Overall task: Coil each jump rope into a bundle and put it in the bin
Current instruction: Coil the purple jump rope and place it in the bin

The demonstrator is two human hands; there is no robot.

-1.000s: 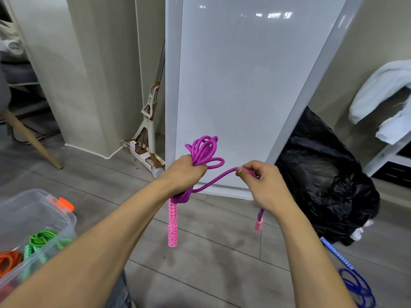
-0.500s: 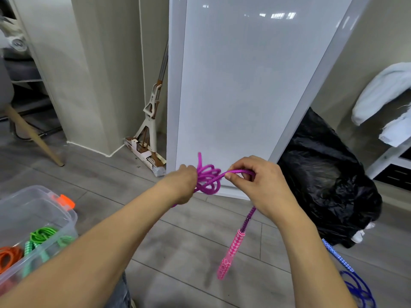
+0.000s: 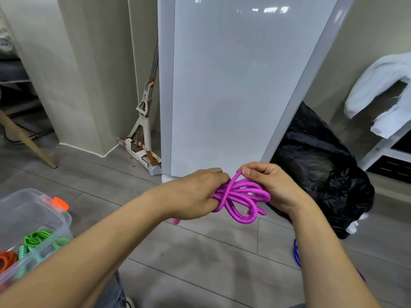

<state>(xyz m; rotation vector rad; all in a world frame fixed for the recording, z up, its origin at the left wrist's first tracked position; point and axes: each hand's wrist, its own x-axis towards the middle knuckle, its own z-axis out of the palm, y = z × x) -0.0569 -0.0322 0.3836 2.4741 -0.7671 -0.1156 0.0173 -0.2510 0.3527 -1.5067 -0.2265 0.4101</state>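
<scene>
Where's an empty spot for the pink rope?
In the clear bin, the far end by the orange latch looks bare; the green rope and orange rope crowd the near end. The floor between bin and mop is bare. By the black bag and blue rope it is tight.

We coil the purple rope

Our left hand [image 3: 195, 194] grips the purple jump rope [image 3: 241, 197] while our right hand [image 3: 270, 185] pinches a loop; the clear bin [image 3: 55, 215] sits lower left.

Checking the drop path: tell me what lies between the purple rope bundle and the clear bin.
Head view: only the left hand, gripping the purple rope bundle, and its forearm, then bare grey floor up to the clear bin.
</scene>
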